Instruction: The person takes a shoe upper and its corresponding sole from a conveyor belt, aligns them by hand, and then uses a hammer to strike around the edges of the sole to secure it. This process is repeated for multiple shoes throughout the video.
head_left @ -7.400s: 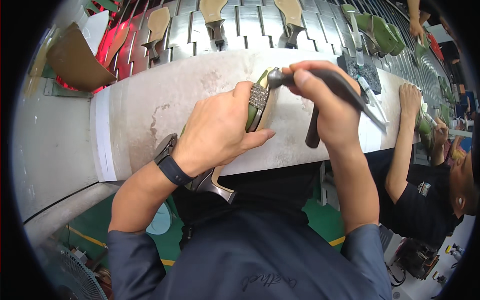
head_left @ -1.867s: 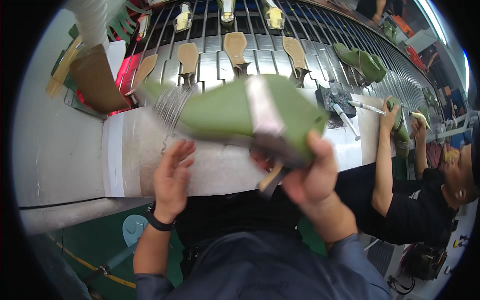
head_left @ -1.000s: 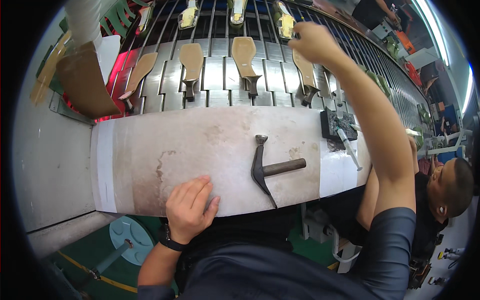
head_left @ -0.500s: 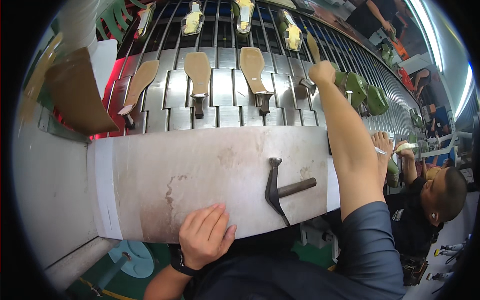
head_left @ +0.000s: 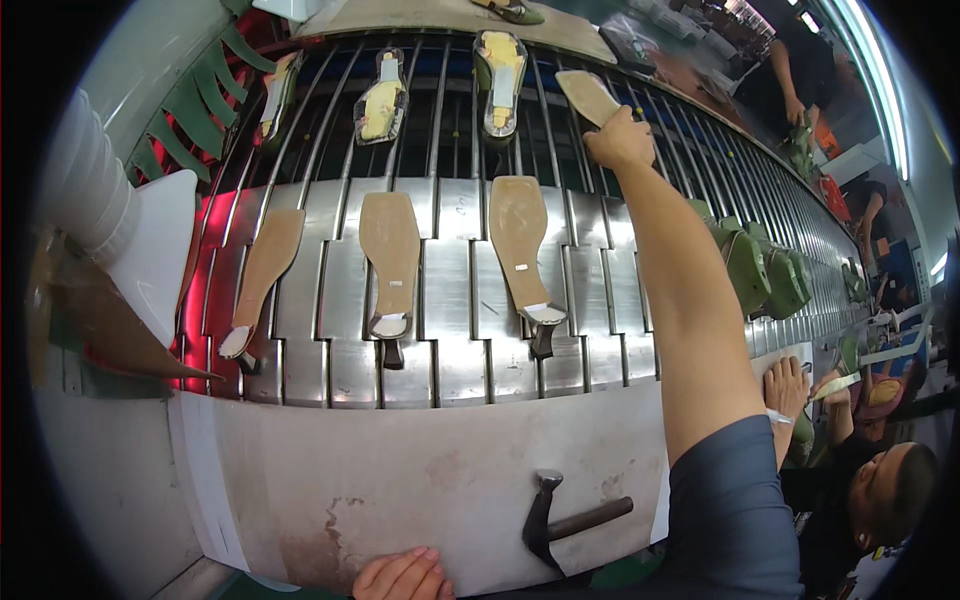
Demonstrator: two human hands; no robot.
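My right hand (head_left: 622, 138) reaches far across the conveyor and is closed on the near end of a tan shoe sole (head_left: 588, 96). Its fingers hide the heel end. Three more soles with dark heels lie in a row on the metal slats: a left one (head_left: 272, 262), a middle one (head_left: 390, 250) and a right one (head_left: 520, 235). My left hand (head_left: 403, 575) lies with fingers stretched flat on the near edge of the pale board (head_left: 420, 470), holding nothing; the lower frame edge cuts it off. A hammer (head_left: 545, 520) rests on the board, right of that hand.
Beyond the soles, plastic-wrapped shoes with yellowish undersides, such as this one (head_left: 500, 85), sit on the rollers. Green shoes (head_left: 755, 270) stand to the right. A co-worker's hand (head_left: 786, 385) is close to my right arm. A white duct (head_left: 95, 180) and green strips (head_left: 190, 110) border the left.
My view has tilted toward the conveyor, so things appear lower. The sole in my right hand has turned from edge-on to showing its flat tan face. My left hand stays at the board's edge.
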